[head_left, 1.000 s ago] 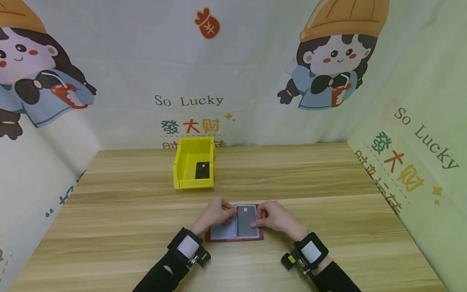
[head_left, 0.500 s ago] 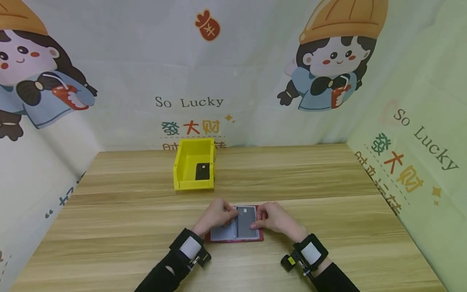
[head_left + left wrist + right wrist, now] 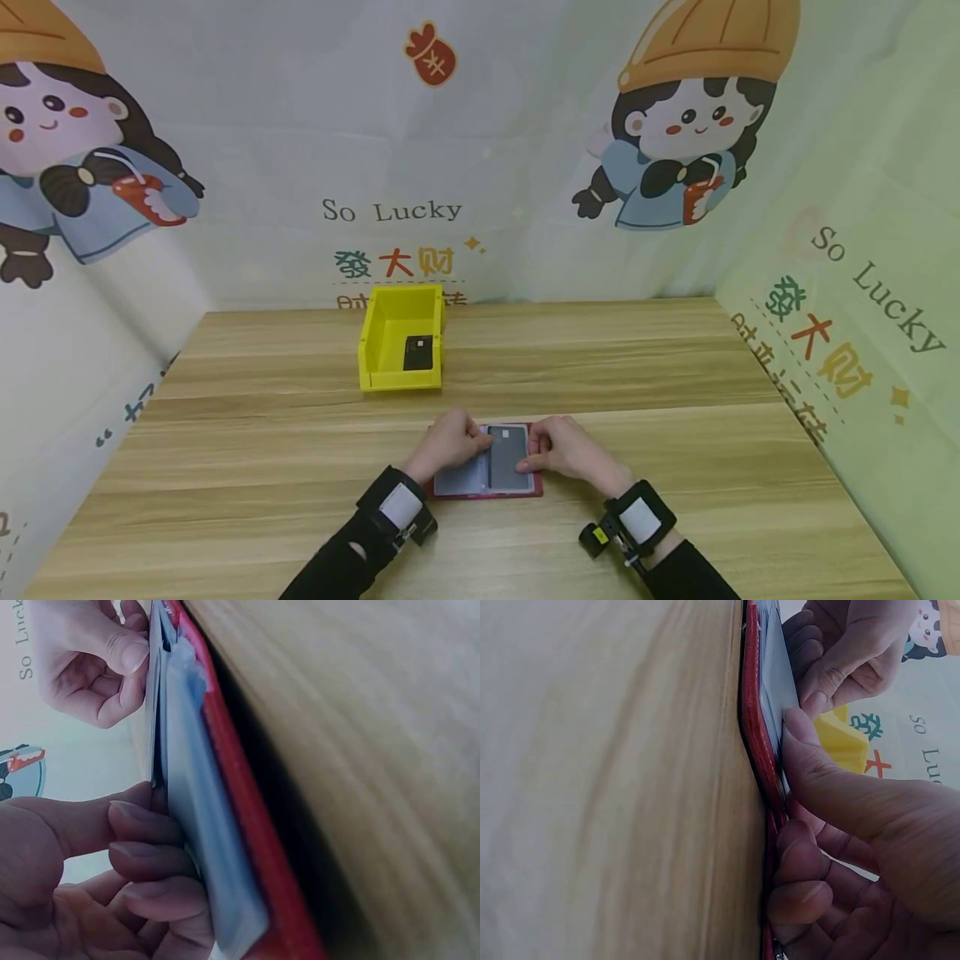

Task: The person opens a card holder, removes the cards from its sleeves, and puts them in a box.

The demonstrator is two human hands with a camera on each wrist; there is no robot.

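Observation:
A red card holder (image 3: 487, 497) lies open on the table with clear plastic sleeves (image 3: 459, 478) on its left side. On its right side a dark grey card (image 3: 508, 458) with a pale chip sits in a sleeve. My left hand (image 3: 448, 440) reaches over the left sleeves; its thumb and forefinger pinch at the left edge of the grey card. My right hand (image 3: 566, 450) grips the holder's right edge, with the thumb on the card's face and the other fingers curled at the red cover (image 3: 757, 727). Fingertips partly hide the card's edges.
Behind the holder stands a yellow bin (image 3: 400, 380) with a black card (image 3: 417, 353) lying in it. The wooden table (image 3: 637, 358) meets a printed cloth backdrop (image 3: 517, 167) at the back and sides.
My left hand has shifted very slightly right along the card's upper left edge. The right hand, holder and bin look the same; the head view has moved a little.

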